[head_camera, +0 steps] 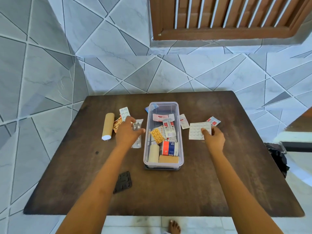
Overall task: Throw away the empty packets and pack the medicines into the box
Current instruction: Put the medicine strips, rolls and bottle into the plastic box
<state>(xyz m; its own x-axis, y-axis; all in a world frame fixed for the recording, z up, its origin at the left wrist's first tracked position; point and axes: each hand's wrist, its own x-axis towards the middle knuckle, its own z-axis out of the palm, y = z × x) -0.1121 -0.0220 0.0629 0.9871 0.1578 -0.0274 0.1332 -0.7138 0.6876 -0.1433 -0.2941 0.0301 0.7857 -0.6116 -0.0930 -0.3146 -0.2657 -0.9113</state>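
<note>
A clear plastic box (180, 115) stands mid-table holding blister strips, sachets, a red-and-blue tube and tan bandage rolls. My left hand (127, 132) hovers with fingers spread over a silver blister strip (137, 126) lying left of the box; whether it touches the strip I cannot tell. My right hand (213, 138) pinches the near edge of a white tablet sheet (197, 130) right of the box. A red-and-white sachet (213, 121) lies just beyond that sheet, and another white sachet (184, 121) rests by the box's right wall.
Left of the box lie a tan bandage roll (108, 125), a crumpled gold wrapper (117, 124) and another blister strip (124, 113). A dark blister pack (122, 182) sits near the front. A black bag (278, 159) hangs off the brown table's (219, 183) right edge.
</note>
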